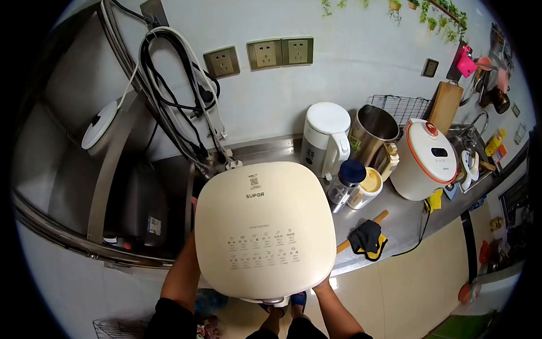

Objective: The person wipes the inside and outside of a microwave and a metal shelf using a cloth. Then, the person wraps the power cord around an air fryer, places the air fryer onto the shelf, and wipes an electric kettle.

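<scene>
A cream SUPOR appliance [265,226] with printed icons on its lid is held up in front of me, over the counter's front edge. My left hand [195,208] grips its left side, with only a little of the fingers showing past the edge. At the lower right corner my right hand [323,284] holds the appliance from the side and below, most of its fingers hidden. A metal latch or handle shows at the appliance's near edge.
Behind stand a white pitcher [326,135], a steel kettle [374,133], a blue-lidded jar [345,183], a yellow-topped container [365,189] and a white rice cooker [426,161]. A dark cloth [367,237] lies on a wooden stick. Cables [175,90] hang at left.
</scene>
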A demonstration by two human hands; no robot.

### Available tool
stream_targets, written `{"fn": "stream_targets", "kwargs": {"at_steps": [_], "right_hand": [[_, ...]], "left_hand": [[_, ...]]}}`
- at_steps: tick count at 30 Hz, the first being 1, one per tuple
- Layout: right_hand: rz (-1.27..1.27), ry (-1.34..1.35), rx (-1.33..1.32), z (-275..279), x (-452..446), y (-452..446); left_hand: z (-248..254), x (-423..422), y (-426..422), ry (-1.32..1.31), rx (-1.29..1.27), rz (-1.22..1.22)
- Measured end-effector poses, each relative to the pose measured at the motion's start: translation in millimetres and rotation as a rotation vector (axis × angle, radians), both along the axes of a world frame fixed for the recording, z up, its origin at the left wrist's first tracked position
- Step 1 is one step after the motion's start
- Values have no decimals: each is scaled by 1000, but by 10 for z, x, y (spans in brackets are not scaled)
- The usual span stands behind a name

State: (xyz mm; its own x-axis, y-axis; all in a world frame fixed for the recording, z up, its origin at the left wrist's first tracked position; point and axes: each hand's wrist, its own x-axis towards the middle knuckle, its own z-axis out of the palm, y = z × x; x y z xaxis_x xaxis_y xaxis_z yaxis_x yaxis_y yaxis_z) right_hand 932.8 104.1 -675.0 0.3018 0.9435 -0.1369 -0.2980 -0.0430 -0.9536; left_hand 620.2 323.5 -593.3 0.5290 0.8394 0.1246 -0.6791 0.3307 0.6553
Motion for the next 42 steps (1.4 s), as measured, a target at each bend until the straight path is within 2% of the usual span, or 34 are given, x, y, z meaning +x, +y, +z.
{"fn": "stream_targets", "kwargs": {"at_steps": [2, 4, 5, 7, 13, 21, 26, 28, 32, 35, 37, 42], "right_hand": [[-10, -19, -37, -210, -14, -32], [13, 275, 230, -374, -20, -92], [20, 280, 234, -447, -15, -108], [20, 616, 211, -473, 8, -88], [29, 518, 168, -356, 68, -86], [27, 339, 70, 140, 318, -443], [61, 273, 66, 605, 323, -569], [87, 267, 85, 799, 264, -626], [163, 250, 135, 1174, 82, -726], [229, 241, 182, 1414, -154, -813], [264, 246, 218, 1548, -337, -887], [360, 255, 304, 1892, -915, -1132]], "left_hand": [[22, 52, 1, -26, 6, 47], [64, 103, -20, -52, 15, 86], [92, 128, -39, -56, 22, 98], [152, 154, -89, -66, 30, 121], [473, 275, -496, -50, 47, 145], [1253, 555, -1395, 1, 78, 144], [1734, 661, -1927, 219, 57, 248], [2173, 772, -2260, 398, -19, 362], [2518, 641, -2722, 370, 67, 431], [2747, 416, -3075, 386, 23, 524], [2873, 236, -3319, 305, -33, 566], [3216, -400, -4035, 338, 89, 730]]}}
